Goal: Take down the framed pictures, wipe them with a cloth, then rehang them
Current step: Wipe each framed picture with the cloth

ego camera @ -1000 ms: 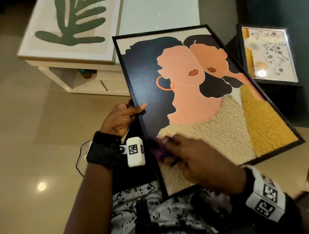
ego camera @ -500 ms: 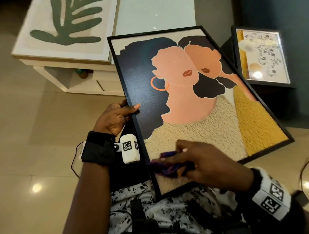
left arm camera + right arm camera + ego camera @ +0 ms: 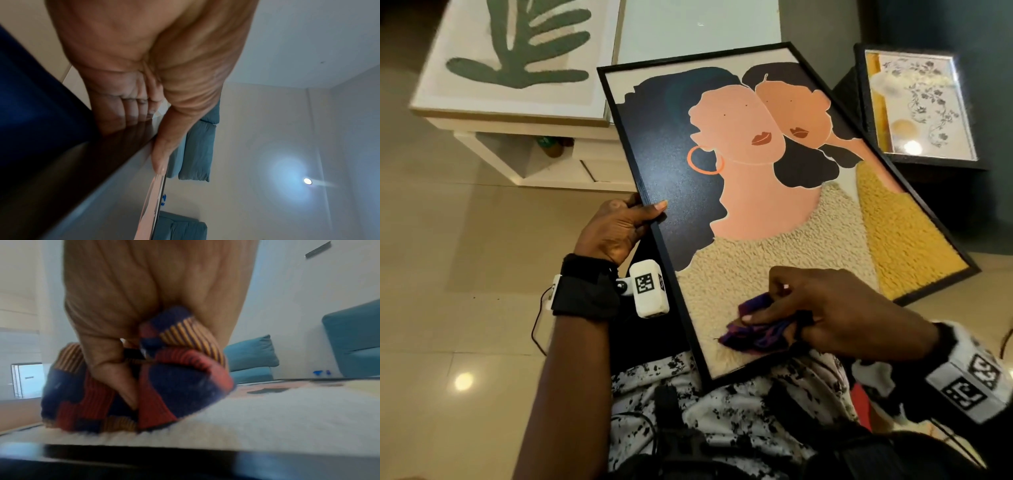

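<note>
Both hands work: left fingers [image 3: 654, 209] pinch the tilted framed picture [image 3: 774, 192]; right fingers [image 3: 767, 317] apparently clutch cloth [image 3: 753, 334].

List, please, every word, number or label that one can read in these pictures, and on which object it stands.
No words or numbers can be read.
Left wrist camera: a black-and-white square code marker, no letters.
Right wrist band: similar code markers, no letters.
Framed picture and cloth: no text.

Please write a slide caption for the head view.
Left hand steadies portrait frame; right hand wipes with cloth.
</note>
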